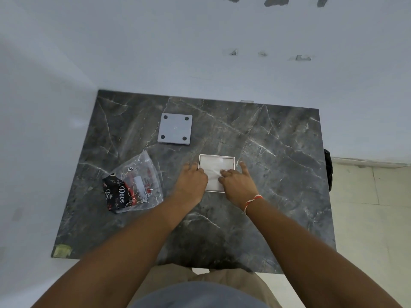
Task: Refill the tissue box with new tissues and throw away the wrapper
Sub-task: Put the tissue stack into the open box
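Observation:
A square white tissue box (216, 157) stands open on the dark marble table, with white tissues (214, 168) lying inside it. My left hand (193, 180) rests on the box's near left side, fingers spread over its edge. My right hand (235, 182) presses its fingers down on the tissues at the near right; a red and white thread circles that wrist. The box's grey square lid (175, 131), with a dark pad at each corner, lies apart at the back left. The clear plastic wrapper (131, 185) with black "Dove" print lies crumpled to the left.
The table (278, 174) sits against a white wall at the back and left. A black object (328, 170) hangs off its right edge above a pale tiled floor. A yellowish tape patch (62, 250) marks the near left corner.

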